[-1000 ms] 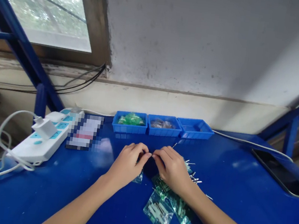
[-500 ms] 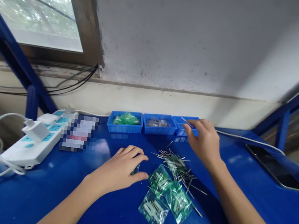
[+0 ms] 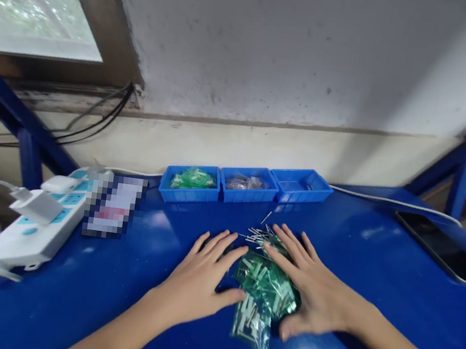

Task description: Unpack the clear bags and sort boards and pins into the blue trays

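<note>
Small clear-green plastic packets (image 3: 252, 320) holding white plugs and metal pieces lie bunched on the blue table (image 3: 143, 334). A heap of thin metal pins or screws (image 3: 257, 236) sits just behind them, partly covered by my right hand. My left hand (image 3: 197, 278) is open at the left side of the packets, its thumb close to the lower one. Fingers spread, my right hand (image 3: 312, 288) reaches over the right side of the packets and the heap. Some packets and pins are hidden under it.
Against the wall stand a blue tray (image 3: 191, 195) with green packets, a middle tray (image 3: 249, 195) with clear bags and a right tray (image 3: 305, 196) with a few metal pieces. A power strip (image 3: 41, 241) and a blurred-out item (image 3: 114, 207) lie left, a phone (image 3: 449, 249) right.
My right hand has come down from the right tray, where it held a thin metal piece, to the packets and spread out. My left hand has moved slightly right. The packets sit closer together.
</note>
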Tool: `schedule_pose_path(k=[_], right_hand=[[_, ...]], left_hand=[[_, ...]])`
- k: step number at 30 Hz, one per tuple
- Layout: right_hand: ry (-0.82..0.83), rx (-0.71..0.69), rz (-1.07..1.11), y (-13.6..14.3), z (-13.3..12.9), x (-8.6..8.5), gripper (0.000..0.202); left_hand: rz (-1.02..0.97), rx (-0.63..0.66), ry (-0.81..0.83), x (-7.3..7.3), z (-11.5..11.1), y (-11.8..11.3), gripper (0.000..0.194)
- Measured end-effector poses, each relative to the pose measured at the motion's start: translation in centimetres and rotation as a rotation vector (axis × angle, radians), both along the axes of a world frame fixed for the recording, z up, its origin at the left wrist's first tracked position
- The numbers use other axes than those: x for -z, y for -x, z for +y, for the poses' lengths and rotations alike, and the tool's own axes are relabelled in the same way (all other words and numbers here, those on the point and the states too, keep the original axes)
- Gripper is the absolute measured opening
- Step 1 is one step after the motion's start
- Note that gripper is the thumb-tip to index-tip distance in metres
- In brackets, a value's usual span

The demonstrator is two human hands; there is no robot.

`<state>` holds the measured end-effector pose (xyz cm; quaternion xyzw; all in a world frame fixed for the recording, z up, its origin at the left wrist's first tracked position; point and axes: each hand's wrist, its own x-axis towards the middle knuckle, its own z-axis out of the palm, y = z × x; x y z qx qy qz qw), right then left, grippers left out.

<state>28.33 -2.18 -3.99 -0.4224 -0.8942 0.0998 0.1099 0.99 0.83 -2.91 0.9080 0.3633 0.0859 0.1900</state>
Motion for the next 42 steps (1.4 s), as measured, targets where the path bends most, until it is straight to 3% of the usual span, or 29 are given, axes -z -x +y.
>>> schedule_pose_path(k=[5, 9, 14, 20, 26, 30, 33, 37, 42], right_hand=[[-0.002, -0.049, -0.001, 1.3, 5.6, -0.4, 0.121], [0.001, -0.055, 0.009, 2.8, 7.2, -0.3, 0.109], [0.017, -0.082, 0.090, 4.8, 5.4, -0.5, 0.107], [0.120, -0.146, 0.112, 5.4, 3.8, -1.0, 0.103], [0.174, -0.160, 0.138, 4.6, 3.8, -1.0, 0.104], [0.209, -0.153, 0.207, 4.5, 3.5, -1.2, 0.113], [0.216, -0.142, 0.235, 4.6, 3.3, -1.4, 0.104], [0.218, -0.132, 0.233, 4.8, 2.9, -1.6, 0.094], [0.087, -0.133, 0.301, 5.2, 2.6, -1.5, 0.082]], left_hand=[[-0.043, -0.002, -0.053, 0.1, 2.3, -0.8, 0.065], [-0.114, -0.036, -0.071, 0.3, 2.8, -0.7, 0.051], [-0.194, -0.104, -0.086, 0.0, 2.5, -0.3, 0.044], [-0.227, -0.305, -0.096, -0.1, 2.5, -0.3, 0.020], [-0.210, -0.422, -0.146, -0.2, 2.5, -0.4, 0.016], [-0.351, -0.467, -0.222, 0.2, 3.8, 0.7, 0.031], [-0.227, -0.468, -0.288, 0.6, 5.1, 1.5, 0.037], [0.029, -0.567, -0.245, 0.5, 5.4, 1.5, 0.023], [0.027, -0.603, -0.256, 0.1, 4.2, 1.3, 0.015]])
